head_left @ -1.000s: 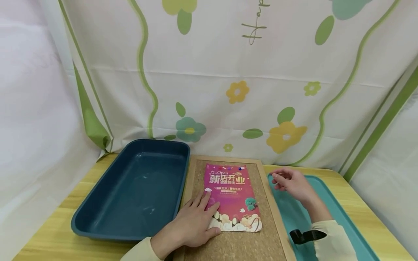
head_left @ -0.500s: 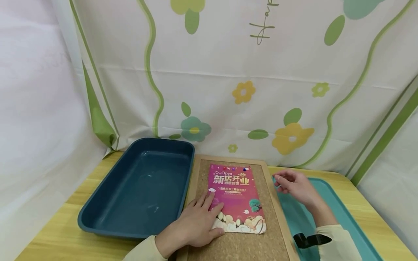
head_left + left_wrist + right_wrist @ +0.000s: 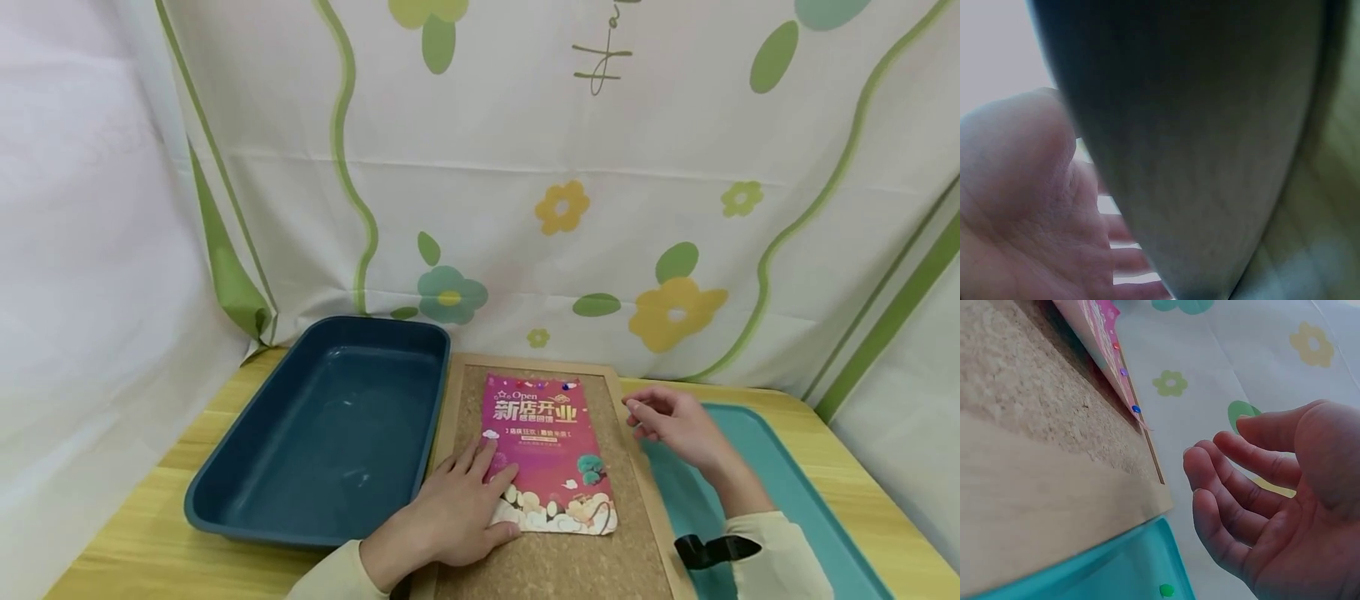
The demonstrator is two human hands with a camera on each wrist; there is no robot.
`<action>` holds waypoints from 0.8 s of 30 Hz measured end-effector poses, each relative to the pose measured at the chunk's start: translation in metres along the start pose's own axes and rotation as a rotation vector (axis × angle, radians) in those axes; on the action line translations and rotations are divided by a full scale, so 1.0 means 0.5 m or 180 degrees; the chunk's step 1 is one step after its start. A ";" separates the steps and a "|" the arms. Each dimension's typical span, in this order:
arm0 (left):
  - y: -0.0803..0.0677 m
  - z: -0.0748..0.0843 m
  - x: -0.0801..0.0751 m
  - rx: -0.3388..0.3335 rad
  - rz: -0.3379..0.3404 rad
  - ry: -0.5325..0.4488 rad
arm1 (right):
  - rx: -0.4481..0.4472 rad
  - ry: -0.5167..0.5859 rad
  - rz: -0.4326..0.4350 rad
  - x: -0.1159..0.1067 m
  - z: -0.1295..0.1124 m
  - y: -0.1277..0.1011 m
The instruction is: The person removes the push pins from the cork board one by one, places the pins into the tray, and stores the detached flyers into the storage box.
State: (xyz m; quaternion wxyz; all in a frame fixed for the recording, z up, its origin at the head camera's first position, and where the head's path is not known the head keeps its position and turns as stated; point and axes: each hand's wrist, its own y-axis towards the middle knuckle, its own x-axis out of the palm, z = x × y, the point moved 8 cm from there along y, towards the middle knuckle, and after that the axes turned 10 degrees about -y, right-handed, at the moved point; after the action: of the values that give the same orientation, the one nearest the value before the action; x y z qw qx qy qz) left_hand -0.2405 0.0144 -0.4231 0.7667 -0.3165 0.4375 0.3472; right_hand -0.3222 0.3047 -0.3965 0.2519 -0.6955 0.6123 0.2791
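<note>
A pink and purple poster [image 3: 547, 458] with Chinese lettering lies on a wood-framed corkboard [image 3: 555, 567]. My left hand [image 3: 461, 508] rests on the poster's lower left part and the cork, palm down with fingers spread. My right hand [image 3: 671, 421] hovers by the board's right frame, near the teal tray [image 3: 750, 433]. In the right wrist view, its fingers [image 3: 1222, 519] are loosely bent and nothing shows between them. Small red, purple and blue dots line the poster's top edge [image 3: 1124, 372]; that edge appears to lift off the cork. A green dot-like piece [image 3: 1166, 590] lies in the tray.
To the board's left stands a deep dark blue basin [image 3: 322, 442]. All stand on a wood-grain table [image 3: 135, 517]. Behind hangs a white cloth [image 3: 480, 167] with flowers. A large dark surface [image 3: 1191, 150] blocks much of the left wrist view.
The head view shifts slightly, moving the whole scene a little to the right. Both hands keep nearly the same places relative to the board, with only small motion in the right fingers.
</note>
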 end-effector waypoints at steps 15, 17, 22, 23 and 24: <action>0.000 0.007 -0.005 0.0054 0.0001 -0.0007 | -0.0186 -0.0296 0.0067 -0.008 -0.092 0.043; 0.000 0.007 -0.006 0.0043 0.0005 -0.0012 | -0.0214 -0.0279 0.0056 0.002 -0.105 0.054; 0.001 0.006 -0.005 0.0035 -0.0021 -0.0025 | -0.0297 -0.0259 0.0092 0.030 -0.130 0.081; 0.001 0.006 -0.005 0.0036 -0.0025 -0.0024 | -0.0294 -0.0239 0.0102 0.035 -0.135 0.085; 0.001 0.005 -0.005 0.0033 -0.0027 -0.0021 | -0.0284 -0.0207 0.0111 0.042 -0.139 0.089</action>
State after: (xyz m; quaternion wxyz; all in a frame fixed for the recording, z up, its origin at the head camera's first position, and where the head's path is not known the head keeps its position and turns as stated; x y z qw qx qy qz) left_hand -0.2410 0.0161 -0.4197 0.7713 -0.3132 0.4355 0.3427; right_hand -0.3589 0.2362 -0.3619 0.2354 -0.6859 0.6027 0.3329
